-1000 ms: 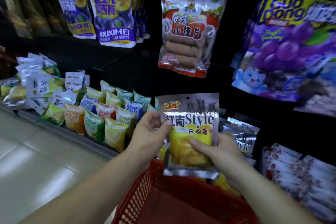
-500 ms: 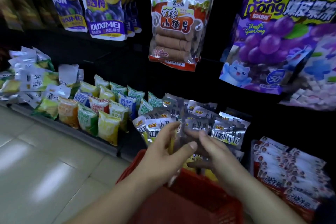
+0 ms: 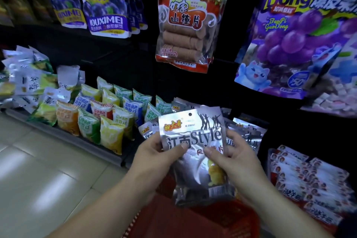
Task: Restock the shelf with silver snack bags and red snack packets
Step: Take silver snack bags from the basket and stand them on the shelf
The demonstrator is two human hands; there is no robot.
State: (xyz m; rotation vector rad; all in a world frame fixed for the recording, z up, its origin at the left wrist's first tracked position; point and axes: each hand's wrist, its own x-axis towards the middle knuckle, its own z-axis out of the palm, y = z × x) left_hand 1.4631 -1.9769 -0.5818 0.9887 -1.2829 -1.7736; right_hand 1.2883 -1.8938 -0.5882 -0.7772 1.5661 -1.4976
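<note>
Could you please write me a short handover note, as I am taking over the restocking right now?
Left hand: pinches the left edge of the shiny silver foil snack bag printed "Style".
Right hand: pinches the same bag's right side. The bag is held upright above the red plastic mesh basket.
Done: a row of matching silver bags already stands behind it, and red-and-white flat snack packets lie stacked to the right.
Left: set this bag among the silver ones. Whether more stock remains in the basket cannot be told.
</note>
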